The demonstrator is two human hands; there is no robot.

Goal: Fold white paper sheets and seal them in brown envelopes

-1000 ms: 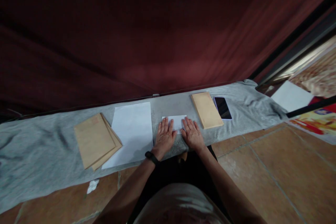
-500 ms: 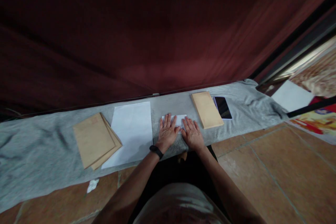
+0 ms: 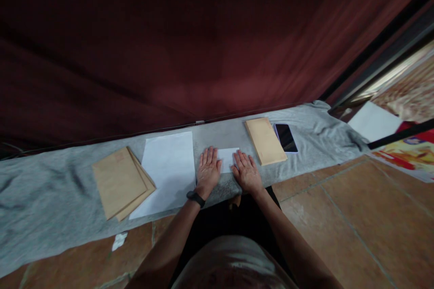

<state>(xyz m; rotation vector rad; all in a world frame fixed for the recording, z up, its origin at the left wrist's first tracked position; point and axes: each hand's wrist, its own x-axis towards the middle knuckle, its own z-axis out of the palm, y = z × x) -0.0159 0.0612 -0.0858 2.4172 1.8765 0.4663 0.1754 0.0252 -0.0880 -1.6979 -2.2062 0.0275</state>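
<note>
A small white folded paper (image 3: 227, 160) lies on the grey cloth (image 3: 217, 133) in front of me. My left hand (image 3: 208, 168) rests flat over its left end, fingers stretched out and pointing away from me. On the right end lies my right hand (image 3: 247, 169), also flat with its fingers a little apart. Neither hand is closed around anything. Left of my left hand is a large white sheet of paper (image 3: 172, 162). Beyond my right hand, to the right, sits a stack of brown envelopes (image 3: 266, 141).
Two or more brown envelopes (image 3: 120, 180) overlap the white sheet's left side. A phone (image 3: 285, 137) lies right of the envelope stack. A dark red curtain (image 3: 210, 54) hangs along the back. A crumpled white scrap (image 3: 119, 240) is on the tiled floor (image 3: 339, 216).
My left hand has slid left along the folded paper, so more of the paper's middle shows between my hands. My right hand has stayed nearly where it was.
</note>
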